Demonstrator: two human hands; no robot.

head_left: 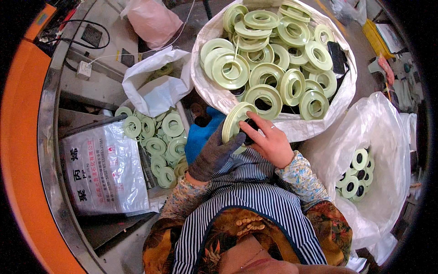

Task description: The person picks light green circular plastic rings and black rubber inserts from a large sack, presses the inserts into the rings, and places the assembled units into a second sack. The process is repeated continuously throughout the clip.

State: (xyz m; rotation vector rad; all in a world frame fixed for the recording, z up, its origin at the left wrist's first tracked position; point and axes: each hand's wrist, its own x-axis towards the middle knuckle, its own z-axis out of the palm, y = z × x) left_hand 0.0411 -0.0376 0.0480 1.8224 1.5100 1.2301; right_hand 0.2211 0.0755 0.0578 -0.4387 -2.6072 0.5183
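A pale green plastic flanged ring point(233, 120) is held up in front of my lap, tilted on its edge. My left hand point(211, 157), in a dark grey glove, grips it from the left with the thumb across its lower side. My bare right hand point(273, 145) has its fingers on the ring's right side, around its centre hole. Something black shows under those fingers; I cannot tell whether it is a separate part. Just beyond, a large white woven sack point(292, 125) is heaped with similar pale green rings point(262, 98). A blue cloth-like thing point(200, 137) lies beside my left hand.
Left of me, smaller green rings point(156, 146) fill a bin beside a printed white sack point(107, 169). A clear plastic bag point(378, 201) at right holds rings with black centres point(350, 186). An orange machine panel point(23, 150) edges the left; a yellow crate point(381, 39) stands far right.
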